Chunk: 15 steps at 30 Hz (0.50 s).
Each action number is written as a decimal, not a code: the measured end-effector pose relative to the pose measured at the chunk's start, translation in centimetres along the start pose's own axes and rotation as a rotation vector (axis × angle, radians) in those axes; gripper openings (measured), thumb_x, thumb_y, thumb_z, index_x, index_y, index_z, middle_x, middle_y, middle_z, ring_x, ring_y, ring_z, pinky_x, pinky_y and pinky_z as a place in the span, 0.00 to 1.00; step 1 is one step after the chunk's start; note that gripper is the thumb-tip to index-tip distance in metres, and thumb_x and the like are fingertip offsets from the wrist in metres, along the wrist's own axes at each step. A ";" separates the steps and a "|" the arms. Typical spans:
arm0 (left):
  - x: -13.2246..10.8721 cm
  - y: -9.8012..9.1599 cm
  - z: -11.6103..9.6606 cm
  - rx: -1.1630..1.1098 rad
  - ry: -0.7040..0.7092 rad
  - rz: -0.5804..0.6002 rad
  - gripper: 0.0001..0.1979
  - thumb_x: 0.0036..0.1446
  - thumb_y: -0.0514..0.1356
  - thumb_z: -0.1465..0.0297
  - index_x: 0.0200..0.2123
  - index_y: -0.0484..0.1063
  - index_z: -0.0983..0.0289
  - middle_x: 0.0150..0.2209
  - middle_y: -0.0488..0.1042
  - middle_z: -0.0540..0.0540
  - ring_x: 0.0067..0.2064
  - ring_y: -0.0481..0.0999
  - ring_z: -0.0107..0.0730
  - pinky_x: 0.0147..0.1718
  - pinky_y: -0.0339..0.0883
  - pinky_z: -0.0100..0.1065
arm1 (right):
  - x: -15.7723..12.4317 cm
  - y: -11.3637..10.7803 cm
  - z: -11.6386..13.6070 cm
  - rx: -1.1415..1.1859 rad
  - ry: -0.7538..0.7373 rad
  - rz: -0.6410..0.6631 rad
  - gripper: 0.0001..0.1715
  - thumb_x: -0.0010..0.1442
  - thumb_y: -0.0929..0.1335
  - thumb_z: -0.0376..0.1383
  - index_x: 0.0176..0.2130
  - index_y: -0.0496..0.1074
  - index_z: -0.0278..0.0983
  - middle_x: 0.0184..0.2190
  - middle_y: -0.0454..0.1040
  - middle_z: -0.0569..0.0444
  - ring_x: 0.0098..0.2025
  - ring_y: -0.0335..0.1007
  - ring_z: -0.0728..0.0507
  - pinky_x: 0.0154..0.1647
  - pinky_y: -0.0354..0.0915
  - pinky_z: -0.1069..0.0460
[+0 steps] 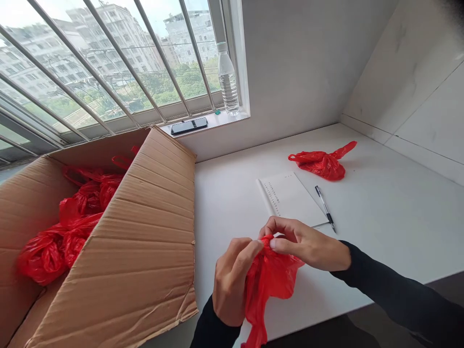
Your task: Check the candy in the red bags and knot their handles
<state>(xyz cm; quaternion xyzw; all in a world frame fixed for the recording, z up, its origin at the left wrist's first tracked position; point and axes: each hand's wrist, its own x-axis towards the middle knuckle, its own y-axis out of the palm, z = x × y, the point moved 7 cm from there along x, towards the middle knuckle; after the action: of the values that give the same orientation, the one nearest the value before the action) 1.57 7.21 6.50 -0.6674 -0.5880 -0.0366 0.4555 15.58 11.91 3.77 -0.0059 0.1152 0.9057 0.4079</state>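
A red plastic bag [268, 282] hangs between both my hands just above the front edge of the white table [391, 208]. My left hand [232, 280] is closed, pinching the bag's top from the left. My right hand [306, 244] is closed too, pinching the same top from the right. The bag's lower end dangles below the table edge. Another red bag [321, 163], tied into a bundle, lies at the far side of the table.
An open cardboard box [137, 251] on the left holds several red bags [68, 227]. A notebook [292, 198] and a pen [325, 209] lie mid-table. On the window sill stand a water bottle [228, 79] and a phone [189, 125]. Walls close the back and right.
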 end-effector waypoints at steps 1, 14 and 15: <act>-0.1 0.0 0.0 -0.011 0.009 0.007 0.26 0.60 0.61 0.80 0.59 0.67 0.55 0.41 0.74 0.55 0.37 0.77 0.31 0.34 0.69 0.28 | 0.0 -0.2 0.0 0.050 -0.006 -0.010 0.08 0.68 0.67 0.40 0.40 0.66 0.38 0.41 0.70 0.55 0.39 0.65 0.48 0.41 0.61 0.51; -4.7 -2.2 0.6 0.196 -0.233 -0.321 0.15 0.63 0.56 0.79 0.48 0.76 0.57 0.49 0.77 0.54 0.52 0.76 0.40 0.53 0.66 0.40 | -3.3 -5.0 -0.1 -0.464 -0.135 -0.493 0.03 0.70 0.64 0.38 0.41 0.64 0.42 0.35 0.65 0.57 0.37 0.62 0.46 0.40 0.62 0.48; -5.6 -2.6 1.0 0.232 -0.296 -0.350 0.13 0.64 0.56 0.79 0.45 0.75 0.58 0.46 0.77 0.53 0.49 0.76 0.38 0.52 0.67 0.38 | -3.7 -6.1 -0.6 -0.509 -0.106 -0.534 0.03 0.69 0.64 0.38 0.41 0.65 0.42 0.35 0.65 0.57 0.38 0.62 0.45 0.41 0.62 0.47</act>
<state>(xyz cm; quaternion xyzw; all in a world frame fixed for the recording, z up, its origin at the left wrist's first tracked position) -2.78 3.39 4.13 -0.4971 -0.7550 0.0508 0.4246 22.49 12.92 2.31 -0.0904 -0.1406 0.7662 0.6205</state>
